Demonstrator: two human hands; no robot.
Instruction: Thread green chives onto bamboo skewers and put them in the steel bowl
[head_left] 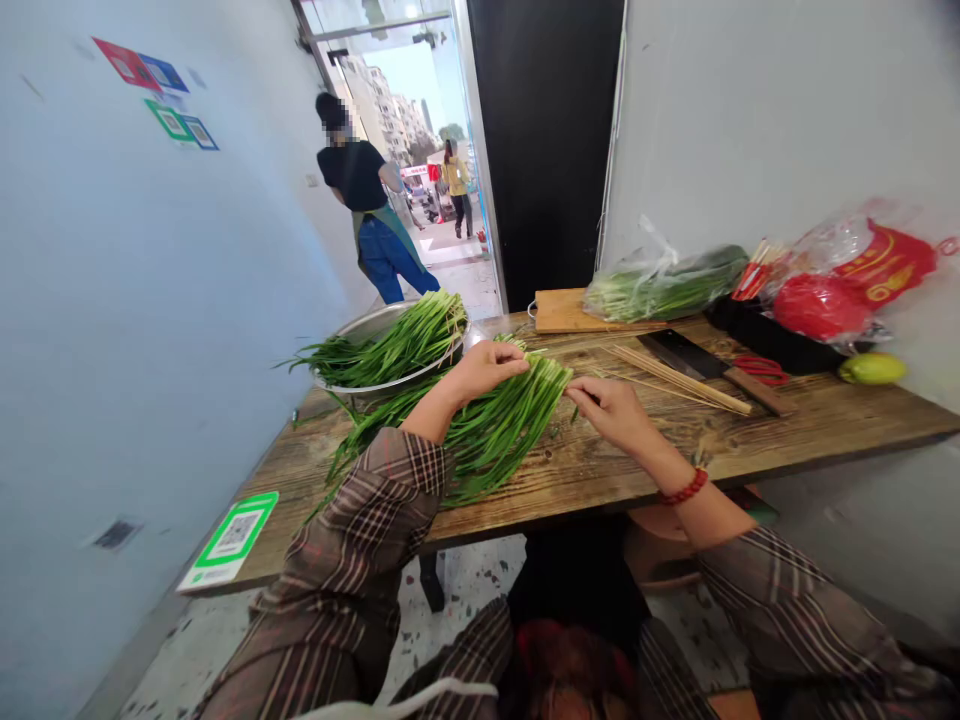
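A loose bunch of garlic chives (502,440) lies across the wooden table, pale cut ends pointing to the far right. My left hand (489,368) is over the upper part of the bunch, its thumb and fingers pinched at the pale ends. On the other side, my right hand (611,408) pinches at the tip of the rightmost stalks, with a small dark green piece below its fingers. More chives (405,340) fill a metal basin (341,385) behind my left arm, leaves hanging over its rim.
Thin wooden sticks (675,378) and a cleaver (686,355) lie to the right, beside red-handled scissors (761,368). Behind are a cutting board (562,310), bagged greens (660,285) and red plastic bags (832,300). A person (367,190) stands by the doorway.
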